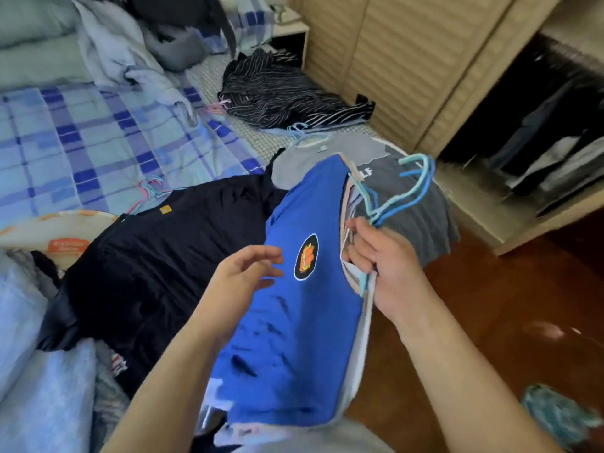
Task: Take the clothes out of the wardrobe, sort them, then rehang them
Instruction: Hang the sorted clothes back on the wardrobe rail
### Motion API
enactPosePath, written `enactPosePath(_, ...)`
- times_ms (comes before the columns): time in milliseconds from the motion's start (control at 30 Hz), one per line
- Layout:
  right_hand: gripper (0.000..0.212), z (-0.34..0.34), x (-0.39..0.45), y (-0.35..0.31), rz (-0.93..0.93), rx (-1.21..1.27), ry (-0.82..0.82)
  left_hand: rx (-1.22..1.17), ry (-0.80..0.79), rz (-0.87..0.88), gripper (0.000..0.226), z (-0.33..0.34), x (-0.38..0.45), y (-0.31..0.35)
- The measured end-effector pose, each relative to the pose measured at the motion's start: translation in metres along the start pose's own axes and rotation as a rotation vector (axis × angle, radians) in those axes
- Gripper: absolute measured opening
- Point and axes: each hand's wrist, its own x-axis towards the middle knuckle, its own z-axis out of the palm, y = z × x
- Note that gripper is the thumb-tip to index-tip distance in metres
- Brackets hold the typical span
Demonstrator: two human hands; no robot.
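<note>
Mid-sort: piles cover the bed [98, 132], more hangs in the wardrobe [539, 142]. Right hand [389, 266] grips the hangers [402, 194]; left hand [242, 273], fingers loosely spread, nears the blue shirt [307, 322].

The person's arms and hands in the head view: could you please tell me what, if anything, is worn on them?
Nothing shows on either one. The left hand and right hand wear no gloves, and no rings, watch or bracelet can be seen. Both forearms are uncovered right down to the frame's lower edge, with no sleeve in view.
</note>
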Motion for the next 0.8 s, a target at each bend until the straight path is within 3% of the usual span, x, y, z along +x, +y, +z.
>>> enactPosePath(267,0.018,-0.125,-0.151,-0.129,-0.244,-0.156,-0.001,-0.116,-0.484,0.210,0.023,0.216,-0.078,0.082)
enactPosePath(400,0.030,-0.165,-0.213,-0.211,-0.370,-0.209,0.025,-0.120,-0.746,0.346,0.024,0.310,-0.112,0.136)
enactPosePath(467,0.023,-0.180,-0.235,-0.261,-0.419,-0.172,0.022,-0.127,-0.829,0.408,0.022,0.344,-0.121,0.165)
enactPosePath(634,0.020,-0.223,-0.234,-0.351,-0.468,-0.337,0.039,-0.136,-0.899,0.488,0.025,0.409,-0.106,0.224)
enactPosePath(800,0.037,-0.296,-0.153,-0.333,-0.280,-0.605,0.406,-0.032,-0.877,0.275,0.019,0.455,-0.048,0.226)
